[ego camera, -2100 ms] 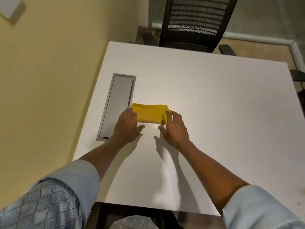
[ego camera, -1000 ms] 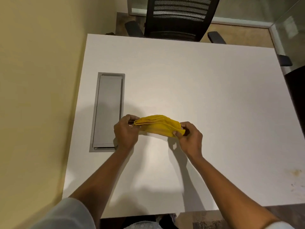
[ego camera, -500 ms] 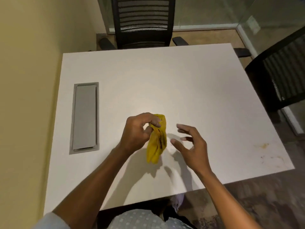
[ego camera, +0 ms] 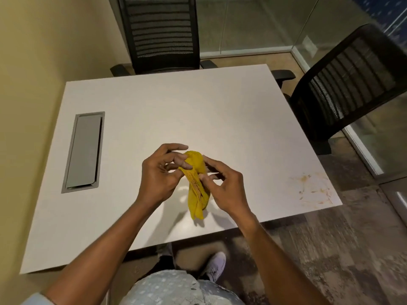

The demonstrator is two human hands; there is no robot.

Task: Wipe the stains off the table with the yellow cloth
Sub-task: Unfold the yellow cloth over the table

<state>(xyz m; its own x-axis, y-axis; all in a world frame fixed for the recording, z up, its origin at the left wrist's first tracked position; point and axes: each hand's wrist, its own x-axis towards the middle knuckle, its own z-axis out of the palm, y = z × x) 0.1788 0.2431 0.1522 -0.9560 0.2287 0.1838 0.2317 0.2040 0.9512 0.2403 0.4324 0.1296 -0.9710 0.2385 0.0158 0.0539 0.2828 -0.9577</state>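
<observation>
While the yellow cloth hangs bunched above the middle of the white desk, the left hand pinches its upper part between thumb and fingertips, and the right hand sits against its right side with fingers curled, touching the fabric; whether that hand truly grips it or only steadies it cannot be told. The cloth's lower end dangles just over the desk's near edge, clear of the surface as far as its shadow suggests. It looks light, limp and soft, folding on itself in loose pleats, so it should give no resistance and will take whatever shape it is pressed into. For wiping, it would probably serve best gathered into a flat pad under a spread palm, held across its middle rather than by a corner, which would let it trail and flap. The brownish stains lie at the near right corner of the desk, well apart from the cloth. A grey hatch is set into the left side.
</observation>
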